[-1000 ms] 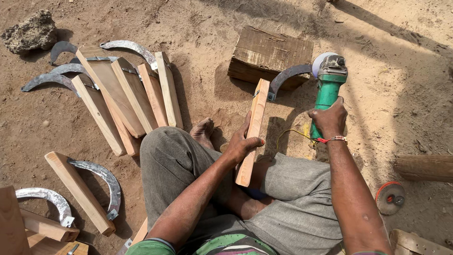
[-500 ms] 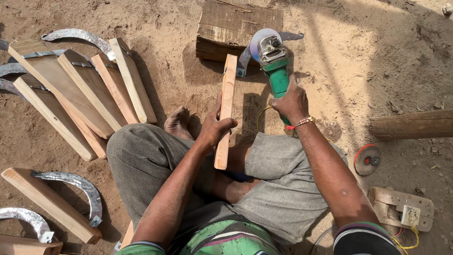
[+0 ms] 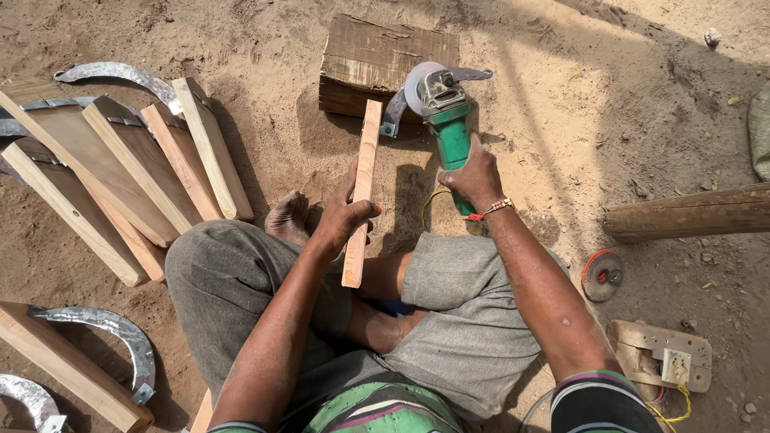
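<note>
Wooden handles [image 3: 120, 172] with curved metal blades lie fanned on the sandy ground [image 3: 626, 104] at left, laid out of the way but within reach. Left hand [image 3: 343, 218] is closed round the middle of a pale wooden stick [image 3: 361, 192], the far end of the stick pointing toward the wooden block [image 3: 377, 56], the near end over the lap; that keeps it steady. Right hand [image 3: 473, 178] is wrapped tight on the green body of an angle grinder [image 3: 441, 108], its disc just beside the stick's far end. A spare disc [image 3: 601, 274] lies on the ground at right.
</note>
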`<state>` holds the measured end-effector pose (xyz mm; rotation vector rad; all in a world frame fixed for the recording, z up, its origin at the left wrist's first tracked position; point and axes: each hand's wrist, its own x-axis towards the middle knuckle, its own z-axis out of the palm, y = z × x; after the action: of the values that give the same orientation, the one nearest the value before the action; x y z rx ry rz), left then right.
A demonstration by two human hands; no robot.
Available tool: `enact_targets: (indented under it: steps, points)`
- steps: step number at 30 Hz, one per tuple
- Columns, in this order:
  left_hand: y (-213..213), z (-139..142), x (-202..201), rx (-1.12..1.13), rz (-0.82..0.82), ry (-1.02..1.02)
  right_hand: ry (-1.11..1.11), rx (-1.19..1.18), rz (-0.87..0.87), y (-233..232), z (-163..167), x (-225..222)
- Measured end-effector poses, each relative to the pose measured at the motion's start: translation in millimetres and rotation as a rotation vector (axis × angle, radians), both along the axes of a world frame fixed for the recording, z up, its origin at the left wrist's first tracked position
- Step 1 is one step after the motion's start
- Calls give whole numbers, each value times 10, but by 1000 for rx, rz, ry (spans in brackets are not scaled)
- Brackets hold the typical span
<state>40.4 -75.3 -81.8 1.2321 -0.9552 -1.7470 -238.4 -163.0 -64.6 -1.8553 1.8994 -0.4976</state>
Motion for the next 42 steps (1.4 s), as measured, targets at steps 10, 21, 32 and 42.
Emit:
enact_targets:
  steps: [10,21,32,42]
  points:
    - [-25,-28,34,1,23,51,75,18,79,46,39,-1]
    - [-54,-220,-49,-24,61,-120,145,75,16,-96,253,93]
    - [-132,-152,-11,96,74,-228,343,120,10,-224,536,196]
    - [-203,-69,136,138,23,-301,399,133,32,-312,611,442]
